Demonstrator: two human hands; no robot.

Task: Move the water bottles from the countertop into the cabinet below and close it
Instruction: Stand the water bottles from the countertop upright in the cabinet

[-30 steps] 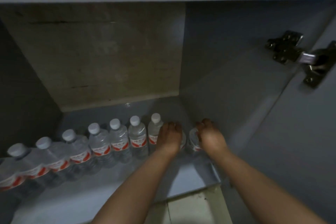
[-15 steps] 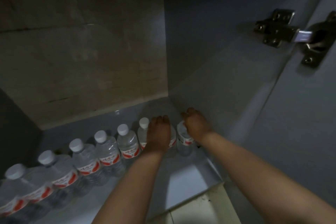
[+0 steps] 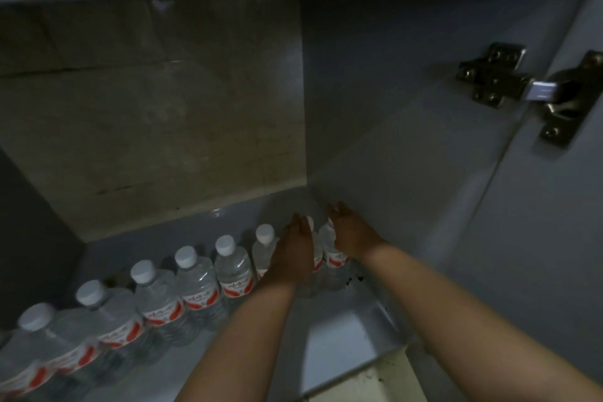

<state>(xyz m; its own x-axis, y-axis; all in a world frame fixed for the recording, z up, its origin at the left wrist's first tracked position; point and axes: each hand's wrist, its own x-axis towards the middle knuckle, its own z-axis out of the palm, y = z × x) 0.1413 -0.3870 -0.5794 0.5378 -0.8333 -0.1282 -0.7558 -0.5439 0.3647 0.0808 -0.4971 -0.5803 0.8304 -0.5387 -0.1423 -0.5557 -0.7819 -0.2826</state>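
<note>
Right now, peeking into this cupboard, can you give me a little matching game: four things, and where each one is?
Things:
1. hinge
2. bottle row
3. hands: left, right
4. back wall

Places:
A. far side, behind the bottles
B. upper right, on the open door
C. along the cabinet floor, left to centre
D. at the row's right end, on the last two bottles

Pairs: 1-B, 2-C, 3-D, 4-A

Your path into cabinet (image 3: 375, 127) open from front – door (image 3: 538, 238) swung wide at right, hinge (image 3: 522, 88) jutting high on right wall. Row of water bottles (image 3: 195, 284) blocks floor along diagonal from left foreground to right rear corner. Behind row, strip of bare floor up to back panel (image 3: 156, 121). Your left hand (image 3: 293, 258) and right hand (image 3: 350, 233) crowd that corner – bottles between them, side wall just beside. Front right floor free.
</note>
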